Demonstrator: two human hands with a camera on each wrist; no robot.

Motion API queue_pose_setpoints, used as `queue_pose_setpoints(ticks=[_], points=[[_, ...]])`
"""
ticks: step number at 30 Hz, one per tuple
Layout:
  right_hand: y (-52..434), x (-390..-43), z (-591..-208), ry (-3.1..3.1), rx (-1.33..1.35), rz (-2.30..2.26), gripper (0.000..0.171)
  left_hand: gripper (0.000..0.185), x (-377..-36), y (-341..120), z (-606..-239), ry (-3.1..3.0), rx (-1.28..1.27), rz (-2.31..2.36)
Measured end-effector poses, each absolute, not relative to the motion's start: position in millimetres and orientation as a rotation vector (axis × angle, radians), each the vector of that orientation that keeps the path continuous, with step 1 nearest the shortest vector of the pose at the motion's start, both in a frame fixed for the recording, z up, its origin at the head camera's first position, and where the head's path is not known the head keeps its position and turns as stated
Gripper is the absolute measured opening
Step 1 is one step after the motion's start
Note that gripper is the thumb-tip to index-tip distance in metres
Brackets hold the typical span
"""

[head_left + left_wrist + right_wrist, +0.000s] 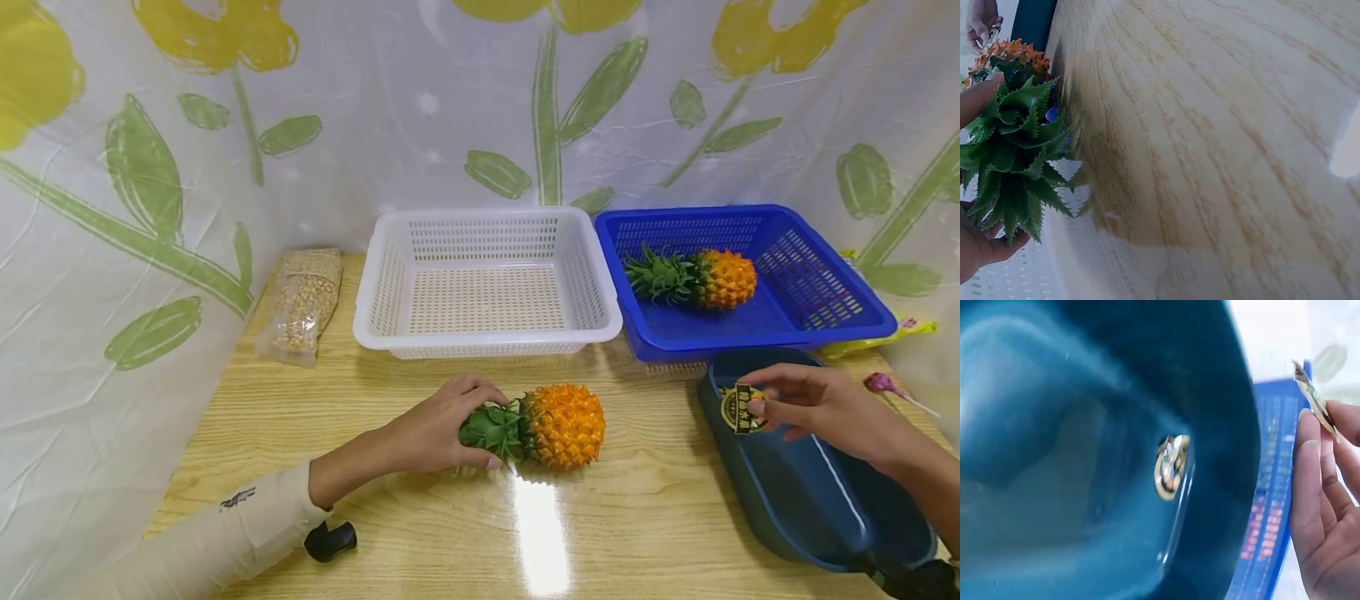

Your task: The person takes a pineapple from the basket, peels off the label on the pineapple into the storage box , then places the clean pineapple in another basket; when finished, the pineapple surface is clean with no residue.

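A small orange pineapple [567,425] lies on the table with its green leafy crown [1019,147] pointing left. My left hand [442,427] holds that crown, thumb on the near side and fingers on the far side. Over the far end of a dark teal bin [798,487], my right hand [840,410] pinches a flat black-and-gold label [741,410] between thumb and fingertips. In the right wrist view the label appears nearly edge-on, and a similar gold label [1171,470] lies inside the bin against its end wall.
A white perforated basket [487,342] stands at the back middle. Beside it, a blue basket [840,321] contains another pineapple [726,279]. At the back left lies a clear bag of pale grains [303,296]. A wrapped lollipop [885,383] and yellow packaging [862,342] are at the right.
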State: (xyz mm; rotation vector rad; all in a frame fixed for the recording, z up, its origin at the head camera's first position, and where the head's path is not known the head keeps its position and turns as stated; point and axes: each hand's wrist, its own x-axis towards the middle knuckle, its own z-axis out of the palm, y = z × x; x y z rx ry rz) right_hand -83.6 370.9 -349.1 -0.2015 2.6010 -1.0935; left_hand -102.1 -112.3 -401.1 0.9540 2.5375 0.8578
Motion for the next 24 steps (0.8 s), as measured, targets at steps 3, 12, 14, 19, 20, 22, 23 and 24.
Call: queue_pose_setpoints(ticks=[3,12,14,19,20,22,23,24], points=[[382.3,-87.8,-350.2,2.578,-0.197,-1.031,0.039,0.068,-102.0,-112.5,-401.0,2.539,0.952,0.859],[404.4,-101.5,-361.1,2.519,-0.235,-0.882,0.052,0.068,-101.3,-112.9,-401.2,2.542,0.950,0.862],[405.9,-103.8,-362.0,2.515,-0.216,-0.845,0.055,0.068,-101.5,-112.8,-401.7,2.538,0.954,0.866],[411.1,-109.7,-364.7,2.456,-0.176,-0.824,0.049,0.067,-102.4,-112.9,-402.9,2.535,0.969,0.866],[412.2,-110.8,-366.1,2.441,-0.174,-0.832,0.047,0.067,-102.5,-112.9,-403.0,2.536,0.972,0.866],[414.0,-112.7,-369.0,2.415,-0.186,-0.844,0.043,0.067,-102.8,-113.0,-403.1,2.536,0.975,0.863],[414.6,-113.4,-370.5,2.401,-0.200,-0.846,0.041,0.067,-103.0,-112.8,-403.3,2.535,0.976,0.862],[414.7,-113.7,-371.6,2.391,-0.210,-0.842,0.040,0.067,-103.0,-112.8,-403.4,2.535,0.976,0.860]])
